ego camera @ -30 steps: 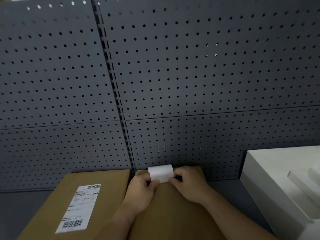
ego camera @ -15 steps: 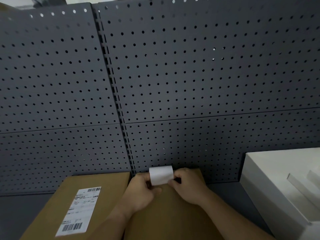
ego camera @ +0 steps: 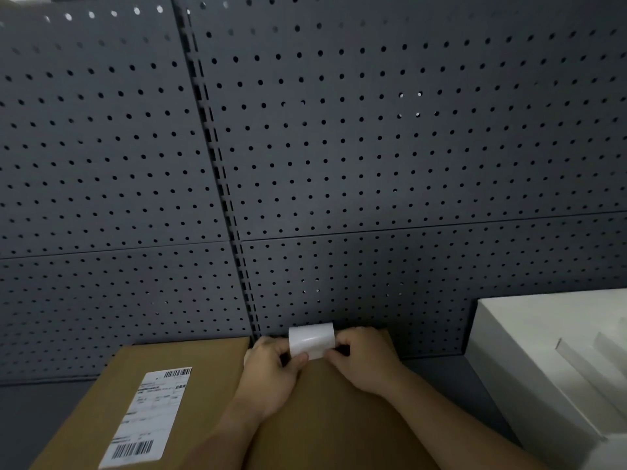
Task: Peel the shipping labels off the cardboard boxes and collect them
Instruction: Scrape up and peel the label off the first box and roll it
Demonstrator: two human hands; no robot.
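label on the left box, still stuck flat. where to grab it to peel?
Start at a corner of the stuck label, probably the near one by the lower barcode. It lies flat with no raised edge, so lift the corner from the side, then peel toward the far end. Both hands are occupied.

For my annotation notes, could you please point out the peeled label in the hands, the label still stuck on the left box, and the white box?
peeled label (ego camera: pixel 310 339), head view, its curled blank face.
stuck label (ego camera: pixel 149 415), head view, printed middle.
white box (ego camera: pixel 543 320), head view, top face.

A stockroom or packing area: grey pegboard wall (ego camera: pixel 373 147), labelled cardboard boxes (ego camera: pixel 190 374).
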